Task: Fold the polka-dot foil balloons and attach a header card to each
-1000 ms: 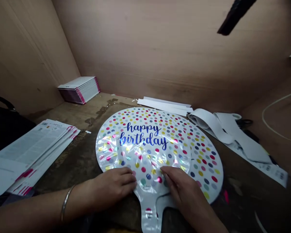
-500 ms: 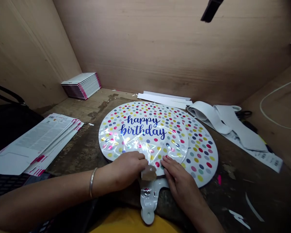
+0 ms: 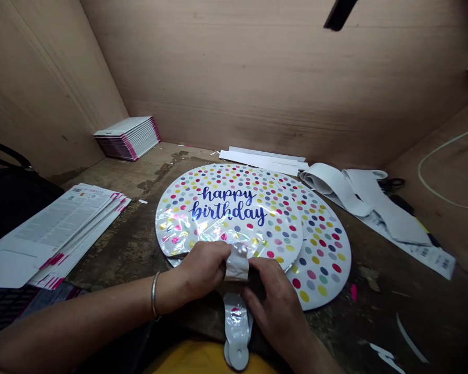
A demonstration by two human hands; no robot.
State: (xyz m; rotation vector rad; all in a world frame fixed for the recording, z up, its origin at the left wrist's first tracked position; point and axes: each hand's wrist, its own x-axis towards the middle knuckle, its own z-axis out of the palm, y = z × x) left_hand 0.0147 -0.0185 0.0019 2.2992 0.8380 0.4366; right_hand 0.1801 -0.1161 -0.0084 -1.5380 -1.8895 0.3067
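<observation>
A flat foil balloon [image 3: 234, 210] with coloured dots and blue "happy birthday" lettering lies before me, on top of more dotted balloons [image 3: 322, 249] that show at the right. My left hand [image 3: 203, 270], with a bangle on the wrist, is closed on the left side of the top balloon's folded white neck. From the right, my right hand [image 3: 276, 291] grips the same neck between thumb and fingers. Below the hands, silvery-white balloon tails [image 3: 237, 327] hang toward me over the table's near edge. The fingertips are partly hidden by the fold.
Printed card sleeves [image 3: 62, 223] lie fanned at the left, and a stack of folded cards [image 3: 128, 137] stands in the back left corner. White strips [image 3: 263, 160] lie along the back wall. Curled label tape [image 3: 386, 213] and scissors [image 3: 392, 184] are at the right, with scraps nearer me.
My right hand has gone from resting on the balloon's face to gripping its neck. The neck is now bent up between both hands, and the top balloon has shifted slightly left.
</observation>
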